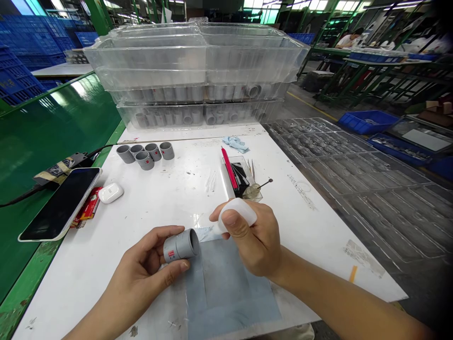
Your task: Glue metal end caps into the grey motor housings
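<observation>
Clear plastic trays (187, 61) hold grey sleeves (177, 117); the left hand (141, 269) grips another sleeve (181, 245).

No legible text anywhere. Red print on the side of the hand-held grey plastic sleeve (180, 246): marks visible, characters too small to read. Red-and-yellow packet (87, 208) beside the phone (60, 204): lettering likewise too small, blurred.
</observation>
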Action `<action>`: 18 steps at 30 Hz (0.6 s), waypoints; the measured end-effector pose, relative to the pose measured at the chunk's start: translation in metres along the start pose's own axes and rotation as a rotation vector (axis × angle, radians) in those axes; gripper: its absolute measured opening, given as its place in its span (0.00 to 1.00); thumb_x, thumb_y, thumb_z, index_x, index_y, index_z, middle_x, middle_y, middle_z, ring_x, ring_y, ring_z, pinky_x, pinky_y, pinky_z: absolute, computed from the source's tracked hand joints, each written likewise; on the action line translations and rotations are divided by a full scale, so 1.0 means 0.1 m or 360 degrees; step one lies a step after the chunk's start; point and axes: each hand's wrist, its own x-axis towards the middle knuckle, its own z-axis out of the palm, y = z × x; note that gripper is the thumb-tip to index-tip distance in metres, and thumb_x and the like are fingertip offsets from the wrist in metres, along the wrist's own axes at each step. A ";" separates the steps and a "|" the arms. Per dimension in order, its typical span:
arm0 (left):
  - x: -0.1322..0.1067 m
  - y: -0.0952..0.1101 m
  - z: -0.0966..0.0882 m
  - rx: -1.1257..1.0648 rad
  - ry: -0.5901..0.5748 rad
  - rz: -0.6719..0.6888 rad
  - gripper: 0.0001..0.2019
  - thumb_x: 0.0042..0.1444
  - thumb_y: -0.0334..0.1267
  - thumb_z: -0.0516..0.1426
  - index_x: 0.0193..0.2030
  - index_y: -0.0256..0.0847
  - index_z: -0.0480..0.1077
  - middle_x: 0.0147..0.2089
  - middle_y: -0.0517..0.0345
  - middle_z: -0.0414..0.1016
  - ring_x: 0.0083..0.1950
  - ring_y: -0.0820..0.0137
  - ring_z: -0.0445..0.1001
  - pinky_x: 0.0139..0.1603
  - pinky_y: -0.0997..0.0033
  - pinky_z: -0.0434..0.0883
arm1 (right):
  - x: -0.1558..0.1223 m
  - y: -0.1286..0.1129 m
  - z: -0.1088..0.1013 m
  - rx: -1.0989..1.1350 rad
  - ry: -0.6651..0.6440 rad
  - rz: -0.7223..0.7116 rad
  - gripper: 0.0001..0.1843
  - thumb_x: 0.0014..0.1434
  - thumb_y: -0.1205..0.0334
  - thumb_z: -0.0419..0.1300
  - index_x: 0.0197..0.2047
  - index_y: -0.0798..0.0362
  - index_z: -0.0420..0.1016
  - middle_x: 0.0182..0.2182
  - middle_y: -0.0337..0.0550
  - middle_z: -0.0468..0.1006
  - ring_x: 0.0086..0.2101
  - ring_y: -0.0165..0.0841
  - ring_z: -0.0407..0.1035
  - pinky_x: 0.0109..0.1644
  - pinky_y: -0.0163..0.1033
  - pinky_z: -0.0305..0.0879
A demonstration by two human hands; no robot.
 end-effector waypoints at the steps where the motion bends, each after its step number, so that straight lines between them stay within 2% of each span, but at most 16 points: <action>1: 0.00 -0.01 -0.01 -0.0001 -0.0002 0.0001 0.23 0.51 0.46 0.71 0.53 0.49 0.74 0.34 0.62 0.78 0.36 0.68 0.73 0.36 0.75 0.73 | 0.00 0.00 0.00 0.0002 -0.0005 0.0003 0.25 0.72 0.49 0.53 0.31 0.57 0.78 0.17 0.38 0.69 0.19 0.27 0.65 0.22 0.36 0.57; 4: 0.02 -0.06 -0.03 -0.0048 -0.0024 0.0070 0.20 0.52 0.41 0.71 0.52 0.51 0.75 0.45 0.59 0.80 0.44 0.67 0.76 0.43 0.75 0.75 | 0.00 -0.02 0.00 0.0039 -0.0028 0.0060 0.26 0.72 0.47 0.53 0.31 0.56 0.77 0.17 0.38 0.69 0.19 0.27 0.64 0.22 0.36 0.57; 7: 0.04 -0.10 -0.04 -0.0146 -0.0062 0.0232 0.16 0.52 0.33 0.70 0.47 0.51 0.77 0.58 0.57 0.75 0.57 0.64 0.73 0.52 0.76 0.73 | -0.01 -0.02 0.00 0.0166 -0.0050 0.0175 0.26 0.71 0.45 0.54 0.30 0.55 0.77 0.18 0.38 0.70 0.19 0.28 0.64 0.22 0.36 0.58; 12: 0.05 -0.12 -0.06 -0.0148 -0.0059 0.0264 0.06 0.54 0.34 0.69 0.36 0.44 0.76 0.59 0.50 0.74 0.58 0.60 0.72 0.51 0.71 0.73 | -0.02 -0.01 0.00 0.0265 0.0051 0.0226 0.25 0.69 0.45 0.56 0.31 0.55 0.78 0.22 0.41 0.74 0.20 0.29 0.66 0.22 0.36 0.59; 18: 0.03 -0.09 -0.07 -0.0011 -0.0096 0.0279 0.07 0.53 0.36 0.69 0.30 0.46 0.76 0.58 0.54 0.73 0.58 0.58 0.71 0.54 0.67 0.69 | -0.01 -0.02 0.01 0.0183 -0.0053 0.0161 0.25 0.71 0.47 0.54 0.31 0.56 0.78 0.16 0.37 0.67 0.19 0.27 0.63 0.21 0.36 0.56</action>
